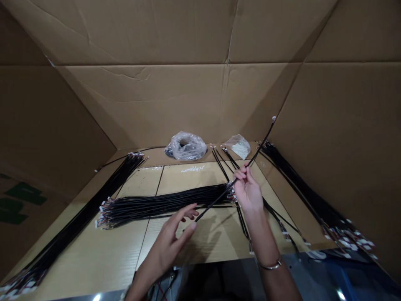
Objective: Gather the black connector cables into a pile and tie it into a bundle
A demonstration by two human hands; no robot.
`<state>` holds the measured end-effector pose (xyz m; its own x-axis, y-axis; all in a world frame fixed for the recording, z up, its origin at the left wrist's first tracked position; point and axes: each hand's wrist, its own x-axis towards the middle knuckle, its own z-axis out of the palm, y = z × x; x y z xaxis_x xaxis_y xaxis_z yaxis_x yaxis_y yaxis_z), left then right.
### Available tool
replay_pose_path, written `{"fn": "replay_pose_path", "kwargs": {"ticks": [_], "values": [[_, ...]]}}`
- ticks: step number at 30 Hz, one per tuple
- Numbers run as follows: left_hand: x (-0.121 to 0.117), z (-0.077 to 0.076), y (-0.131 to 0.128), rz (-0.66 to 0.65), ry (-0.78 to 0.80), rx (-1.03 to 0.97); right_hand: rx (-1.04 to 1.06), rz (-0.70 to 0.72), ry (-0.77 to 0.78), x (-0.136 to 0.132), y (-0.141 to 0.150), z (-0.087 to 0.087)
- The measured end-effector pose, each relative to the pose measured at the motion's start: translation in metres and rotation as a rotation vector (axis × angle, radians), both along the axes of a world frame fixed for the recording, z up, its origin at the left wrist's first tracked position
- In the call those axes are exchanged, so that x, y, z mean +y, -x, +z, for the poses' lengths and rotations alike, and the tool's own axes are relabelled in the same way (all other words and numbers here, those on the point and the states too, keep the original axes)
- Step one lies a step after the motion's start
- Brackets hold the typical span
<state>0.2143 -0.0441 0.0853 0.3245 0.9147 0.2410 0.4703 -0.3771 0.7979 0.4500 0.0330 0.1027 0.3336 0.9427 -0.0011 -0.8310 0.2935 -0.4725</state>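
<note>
My right hand [248, 190] pinches a black cable [216, 202] between thumb and fingers. The cable slants up to the right, and a white connector [273, 119] shows at its far end. Near the lower end is my left hand [173, 234], its thumb and fingers apart. The thumb tip lies right by the cable; whether it touches I cannot tell. Below both hands, a thick bundle of black cables [169, 200] lies across the table, with white connectors and coloured wires at its ends.
More cable bundles lie along the left side [84, 217] and the right side [294, 188]. Several loose cables [221, 164] rest behind my right hand. A clear plastic bag [187, 146] and a smaller bag [239, 146] sit at the back. Cardboard walls [150, 100] enclose the table [103, 255].
</note>
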Motion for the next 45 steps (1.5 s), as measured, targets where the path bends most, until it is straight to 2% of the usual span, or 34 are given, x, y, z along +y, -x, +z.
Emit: {"fn": "replay_pose_path", "kwargs": {"ticks": [6,9,19,30,39,42,45], "values": [[0.007,-0.003,-0.029,0.030,-0.393,0.177,0.022,-0.005,-0.004,-0.013,0.016,-0.013],[0.007,-0.006,-0.032,0.076,-0.460,0.219,0.016,-0.014,0.000,-0.019,0.022,-0.018],[-0.002,-0.008,-0.017,0.124,-0.516,0.209,0.111,0.001,0.008,-0.024,0.013,-0.018],[-0.006,-0.011,-0.011,0.213,-0.567,0.211,0.053,0.001,0.007,-0.025,0.011,-0.027],[-0.012,-0.014,0.003,0.212,-0.478,0.140,0.138,-0.082,0.011,-0.027,0.010,-0.023],[-0.013,-0.017,0.011,0.216,-0.455,0.107,0.078,-0.100,0.016,-0.028,0.010,-0.024],[-0.012,-0.018,0.025,0.261,-0.391,0.079,-0.078,-0.109,0.053,-0.029,0.007,-0.026]]}}
